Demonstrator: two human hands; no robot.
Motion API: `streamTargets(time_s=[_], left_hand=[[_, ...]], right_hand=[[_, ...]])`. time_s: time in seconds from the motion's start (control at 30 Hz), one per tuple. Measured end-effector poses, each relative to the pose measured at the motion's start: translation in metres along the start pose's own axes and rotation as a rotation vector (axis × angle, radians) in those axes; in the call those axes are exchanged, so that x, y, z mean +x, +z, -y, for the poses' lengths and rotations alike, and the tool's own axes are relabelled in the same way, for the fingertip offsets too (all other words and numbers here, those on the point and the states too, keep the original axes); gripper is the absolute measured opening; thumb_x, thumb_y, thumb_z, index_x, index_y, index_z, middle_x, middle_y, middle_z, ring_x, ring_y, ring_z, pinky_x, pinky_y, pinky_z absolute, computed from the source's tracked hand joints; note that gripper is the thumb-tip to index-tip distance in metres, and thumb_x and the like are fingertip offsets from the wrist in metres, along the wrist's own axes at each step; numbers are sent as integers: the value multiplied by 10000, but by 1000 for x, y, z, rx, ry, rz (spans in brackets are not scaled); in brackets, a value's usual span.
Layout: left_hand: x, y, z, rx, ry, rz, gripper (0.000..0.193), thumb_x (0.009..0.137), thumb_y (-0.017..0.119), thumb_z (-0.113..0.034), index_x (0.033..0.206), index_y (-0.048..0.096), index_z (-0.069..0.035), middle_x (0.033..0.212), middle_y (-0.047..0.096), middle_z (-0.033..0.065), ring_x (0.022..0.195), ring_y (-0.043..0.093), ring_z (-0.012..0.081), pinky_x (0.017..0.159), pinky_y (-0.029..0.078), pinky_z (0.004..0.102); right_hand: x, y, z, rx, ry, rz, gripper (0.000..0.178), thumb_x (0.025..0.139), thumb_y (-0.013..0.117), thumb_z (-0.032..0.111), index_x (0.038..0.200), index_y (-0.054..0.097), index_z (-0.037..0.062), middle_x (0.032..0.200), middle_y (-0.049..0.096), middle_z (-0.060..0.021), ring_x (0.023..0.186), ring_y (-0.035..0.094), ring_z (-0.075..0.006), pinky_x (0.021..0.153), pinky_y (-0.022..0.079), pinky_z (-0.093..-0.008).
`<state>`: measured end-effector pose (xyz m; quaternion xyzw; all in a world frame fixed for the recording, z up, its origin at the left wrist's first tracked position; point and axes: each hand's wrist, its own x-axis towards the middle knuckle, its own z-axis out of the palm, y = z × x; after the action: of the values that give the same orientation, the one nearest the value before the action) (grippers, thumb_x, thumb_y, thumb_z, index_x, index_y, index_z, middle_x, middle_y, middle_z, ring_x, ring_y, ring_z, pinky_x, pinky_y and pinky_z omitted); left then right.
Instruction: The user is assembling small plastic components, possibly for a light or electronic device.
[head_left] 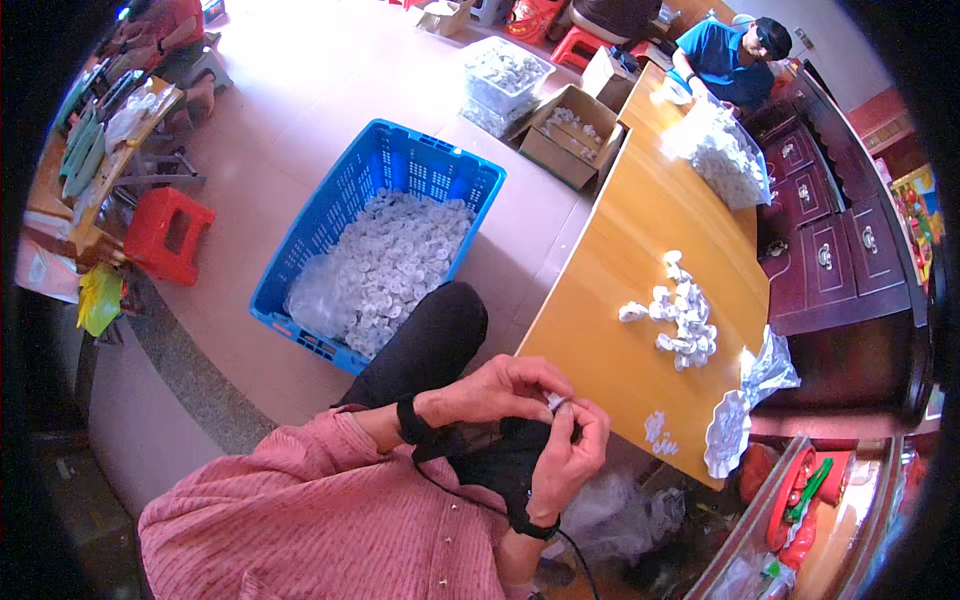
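Over my lap, beside the table's near edge, my left hand and my right hand meet with their fingertips pinched together. Between them is a small white plastic part, mostly covered by the fingers. On the wooden table lies a loose pile of white round plastic pieces. Closer to me are a scatter of tiny white parts and a white scalloped dish holding more small pieces. A blue crate full of similar white pieces stands on the floor to my left.
A clear bag of white pieces stands at the table's far end, near a person in blue. Beyond the crate are a cardboard box and filled plastic tubs. A red stool stands left; dark drawers line the right.
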<state>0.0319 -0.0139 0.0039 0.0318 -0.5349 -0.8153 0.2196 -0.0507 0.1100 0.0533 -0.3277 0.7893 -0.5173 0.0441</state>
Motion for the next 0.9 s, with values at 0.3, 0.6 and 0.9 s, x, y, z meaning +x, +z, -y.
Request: streamTargets(time_s=[0.3,0.6,0.9], left_hand=[[0,1,-5,80,15,-20,313,859,742,-41,1165,680,-40,1099,655,8,1035,592,104,920,476,280],[-1,3,-6,-65,-63,-51,326,866,731,-28,1185,665,-21,1104,658,6,1040,592,101,940,471,274],[-1,4,-6,-90,-65,-52,320,862,735,-27,1176,672,-23,1098,651,8,1038,591,103,936,470,271]], right_hand=[[-3,-3,-7,95,72,19,89,914,648,45,865,614,-21,998,638,-110,922,603,-196,841,477,-319],[-4,-6,-12,358,185,64,74,929,633,39,894,600,-17,1018,633,-107,930,597,-183,837,481,-304],[-1,-6,-11,239,138,70,82,932,626,54,896,593,-12,1007,635,-117,903,598,-188,808,491,-309]])
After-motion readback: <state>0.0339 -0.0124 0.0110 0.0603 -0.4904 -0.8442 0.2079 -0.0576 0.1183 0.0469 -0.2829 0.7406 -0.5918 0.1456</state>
